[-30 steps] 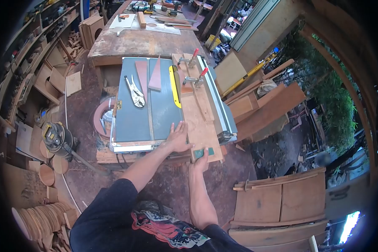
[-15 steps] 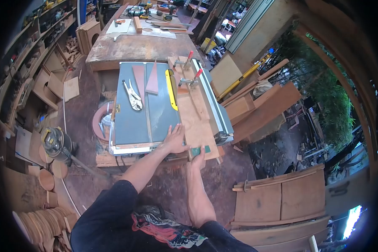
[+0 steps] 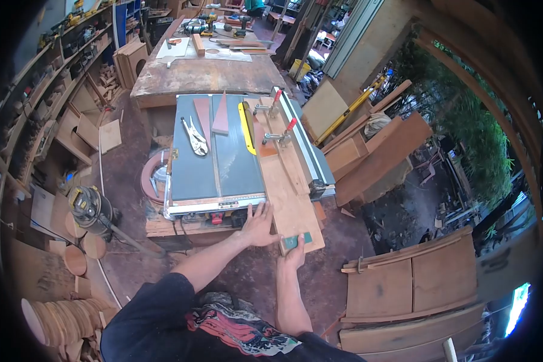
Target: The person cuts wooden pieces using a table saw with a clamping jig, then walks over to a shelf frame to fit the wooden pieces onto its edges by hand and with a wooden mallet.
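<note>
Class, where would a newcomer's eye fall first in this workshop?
Probably on the bright yellow strip over the grey tabletop, along the wooden board's left edge. Two red-handled clamps stand on that board's far half; the left hand and right hand are at its near end.

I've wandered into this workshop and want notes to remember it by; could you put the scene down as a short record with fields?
Left hand: open, at the left edge of the wooden board
Right hand: at the board's near end, thumb on a green patch, other fingers hidden
Board: bears two red-handled clamps; near end juts past the blue-grey tabletop
On tabletop: pliers, two reddish wedges
Left of board: yellow strip
Beyond: worn workbench
</note>
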The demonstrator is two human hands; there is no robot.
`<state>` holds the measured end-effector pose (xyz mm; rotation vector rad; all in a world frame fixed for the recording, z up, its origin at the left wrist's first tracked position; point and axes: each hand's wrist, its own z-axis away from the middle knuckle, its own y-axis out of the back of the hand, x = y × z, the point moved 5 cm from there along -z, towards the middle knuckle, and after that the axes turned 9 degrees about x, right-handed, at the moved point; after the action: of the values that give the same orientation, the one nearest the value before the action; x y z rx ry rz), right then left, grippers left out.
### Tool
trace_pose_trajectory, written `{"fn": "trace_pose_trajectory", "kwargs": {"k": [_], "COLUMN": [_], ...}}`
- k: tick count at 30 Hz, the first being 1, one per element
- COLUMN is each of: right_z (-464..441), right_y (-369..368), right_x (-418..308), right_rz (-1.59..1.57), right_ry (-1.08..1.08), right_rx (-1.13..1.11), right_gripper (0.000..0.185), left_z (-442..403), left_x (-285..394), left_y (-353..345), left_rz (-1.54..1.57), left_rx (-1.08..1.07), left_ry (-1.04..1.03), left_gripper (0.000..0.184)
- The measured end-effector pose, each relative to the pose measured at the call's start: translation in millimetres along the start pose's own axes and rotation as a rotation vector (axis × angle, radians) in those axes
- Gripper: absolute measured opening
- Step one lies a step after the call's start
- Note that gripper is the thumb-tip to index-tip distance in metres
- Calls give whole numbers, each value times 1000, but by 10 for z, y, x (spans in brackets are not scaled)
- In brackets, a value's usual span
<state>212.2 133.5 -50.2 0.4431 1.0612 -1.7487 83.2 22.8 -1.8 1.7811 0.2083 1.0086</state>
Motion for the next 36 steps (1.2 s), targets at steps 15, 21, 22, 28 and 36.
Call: {"fn": "trace_pose_trajectory", "kwargs": {"k": [15, 21, 22, 28, 36], "right_z": [316, 531, 606, 952, 1017], "right_y": [1468, 2140, 2253, 2864, 3237], "right_x": [-633, -970, -1047, -1502, -1577], "right_rz": [18, 28, 28, 36, 132], "right_ry": [-3, -2, -9, -15, -72], "right_rx": [9, 44, 53, 17, 133], "right_gripper": [48, 50, 51, 52, 63], "left_z": [1171, 1697, 1799, 2091, 608], "left_x": [922, 1281, 1339, 1073, -2001], "left_y": [-327, -434, -451, -516, -1209], "left_rz": [34, 51, 73, 748, 2290], "left_rx": [-60, -147, -174, -288, 855], "left_ry": [-107, -183, -208, -160, 1226], "left_gripper": [119, 113, 113, 88, 98]}}
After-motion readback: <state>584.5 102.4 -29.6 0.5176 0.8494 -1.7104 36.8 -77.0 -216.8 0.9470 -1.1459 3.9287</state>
